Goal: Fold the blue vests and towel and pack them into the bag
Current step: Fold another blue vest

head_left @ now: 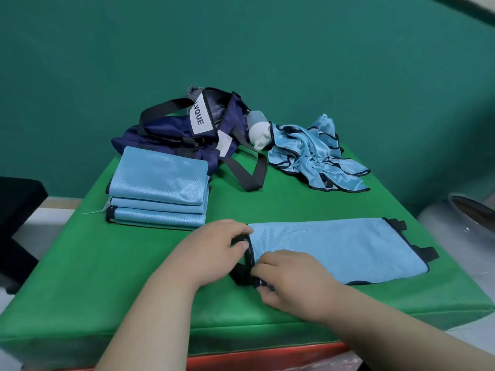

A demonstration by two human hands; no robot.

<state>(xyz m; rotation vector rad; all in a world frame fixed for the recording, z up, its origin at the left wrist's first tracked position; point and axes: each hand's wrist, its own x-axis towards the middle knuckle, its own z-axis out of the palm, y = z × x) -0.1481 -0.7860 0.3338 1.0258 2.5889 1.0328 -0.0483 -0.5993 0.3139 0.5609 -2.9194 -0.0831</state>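
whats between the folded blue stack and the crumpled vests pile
Head view: the black strap of the navy bag loops onto the green cover between the folded stack and the crumpled vests; otherwise that stretch is bare.

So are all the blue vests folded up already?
No, a crumpled heap of blue vests lies unfolded on the green table near the navy bag, apart from the folded stack.
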